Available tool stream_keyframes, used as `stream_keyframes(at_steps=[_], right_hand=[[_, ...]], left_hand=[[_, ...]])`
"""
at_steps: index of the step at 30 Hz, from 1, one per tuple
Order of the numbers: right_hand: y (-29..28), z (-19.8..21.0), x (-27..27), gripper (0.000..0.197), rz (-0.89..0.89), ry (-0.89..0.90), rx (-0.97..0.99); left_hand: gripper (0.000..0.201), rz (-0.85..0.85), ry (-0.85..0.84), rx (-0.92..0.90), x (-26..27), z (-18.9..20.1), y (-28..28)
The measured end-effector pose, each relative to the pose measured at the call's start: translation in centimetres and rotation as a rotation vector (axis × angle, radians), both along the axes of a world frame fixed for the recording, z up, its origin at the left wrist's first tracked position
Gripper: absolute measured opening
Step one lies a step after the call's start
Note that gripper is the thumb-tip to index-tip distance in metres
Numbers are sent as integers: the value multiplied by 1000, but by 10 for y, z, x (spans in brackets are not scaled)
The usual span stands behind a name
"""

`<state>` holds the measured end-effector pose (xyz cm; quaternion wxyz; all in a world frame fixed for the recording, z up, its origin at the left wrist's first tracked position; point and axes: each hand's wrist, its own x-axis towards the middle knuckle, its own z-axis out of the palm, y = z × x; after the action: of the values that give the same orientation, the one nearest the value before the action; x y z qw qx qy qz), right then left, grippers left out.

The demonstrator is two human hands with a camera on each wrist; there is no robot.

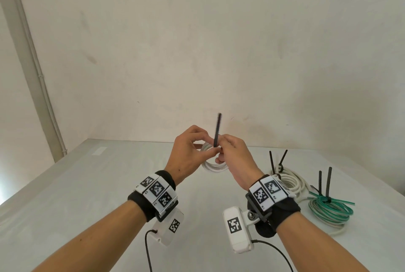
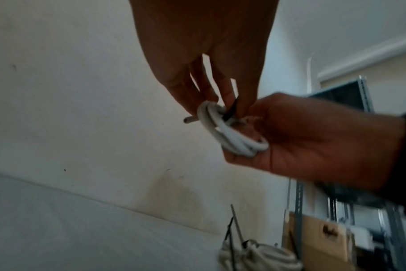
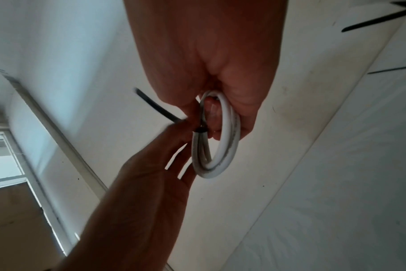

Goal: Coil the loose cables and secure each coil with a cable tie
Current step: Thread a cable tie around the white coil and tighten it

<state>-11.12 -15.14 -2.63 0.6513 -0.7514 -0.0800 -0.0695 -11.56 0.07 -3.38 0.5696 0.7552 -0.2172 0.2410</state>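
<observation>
Head view: both hands were raised above the table [image 1: 92, 184], working a small white cable coil [image 1: 215, 167] and a black cable tie [image 1: 217, 130].

The left hand [image 1: 188, 153] pinched the coil's upper edge where the tie wrapped it, its fingers curled round the strands; the right hand [image 1: 235, 157] had fingers hooked through the coil's loop and curled round it, seen clearly from the right wrist. The tie's free tail stood up between the two hands, slightly blurred. The coil hung in the air, clear of the table. On the table to the right lay a larger white coil [image 1: 291, 180] and, nearer and further right, a green and grey coil [image 1: 328, 210], each bound with black ties whose tails stuck upward.
</observation>
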Motion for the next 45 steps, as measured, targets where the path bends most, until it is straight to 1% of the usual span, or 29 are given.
stream_keyframes(at_steps=[1,4,7,10,15,17,21,24,27,29,32,33,35,36,39,40,43,45], right_hand=[[-1,0,0,29,-1,-4,5],[-4,-1,0,29,0,-4,26],[-3,-2,-1,29,21,-8,35],[-1,-3,1,30,29,-10,36],[-2,0,1,31,16,-46,0],[-3,1,1,32,2,-62,-35],[-2,0,1,33,-9,-95,-118],[-1,-4,-1,33,-3,-113,-166],[2,-7,-4,34,-26,-147,-224],[4,-8,-4,34,-56,-150,-216],[5,-5,-3,32,-75,-158,-204],[6,-4,-3,32,-70,-164,-205],[7,-3,-3,30,-63,-171,-211],[7,-2,-3,30,-63,-171,-214],[6,-1,-3,31,-68,-172,-217],[6,-2,-3,31,-67,-174,-224],[7,-2,-5,30,-68,-222,-287],[8,-2,-4,30,-75,-260,-341]], left_hand=[[9,-36,40,-46,-2,5,0],[14,-94,126,-213,-7,23,1],[17,-127,157,-267,-4,35,2],[16,-148,251,-222,-2,40,-1],[23,-125,567,-69,0,44,8],[23,-141,627,-32,-1,45,11],[22,-125,658,-24,-1,45,11],[14,-112,672,-34,-1,45,11],[20,-120,679,-64,0,44,10],[23,-119,690,-69,-1,44,9],[11,-120,703,-76,-2,44,10],[10,-124,697,-83,-2,43,10],[20,-132,681,-95,-1,41,11],[20,-141,676,-105,-1,40,12],[10,-171,673,-143,-2,40,13],[10,-168,676,-143,-3,40,13],[21,-174,680,-159,-1,41,12],[19,-185,680,-184,1,43,12]])
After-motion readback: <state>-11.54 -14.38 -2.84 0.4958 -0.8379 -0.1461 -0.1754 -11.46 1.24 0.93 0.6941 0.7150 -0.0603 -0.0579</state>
